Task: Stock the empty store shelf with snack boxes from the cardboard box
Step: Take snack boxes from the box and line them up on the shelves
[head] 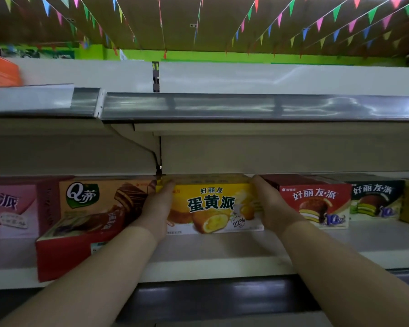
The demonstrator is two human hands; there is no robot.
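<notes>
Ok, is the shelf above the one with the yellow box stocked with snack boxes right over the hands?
No, the upper shelf shows only bare white back panel above the yellow box that both hands hold.

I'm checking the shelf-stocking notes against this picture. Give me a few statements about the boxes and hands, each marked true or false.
1. Both hands hold the yellow box, one at each end. True.
2. The left hand is at the end nearest the red box. False: the right hand is on that side; the red box stands to the right.
3. The Q box stands left of the yellow box. True.
4. The yellow box is on the upper shelf. False: it is on the lower shelf.
</notes>
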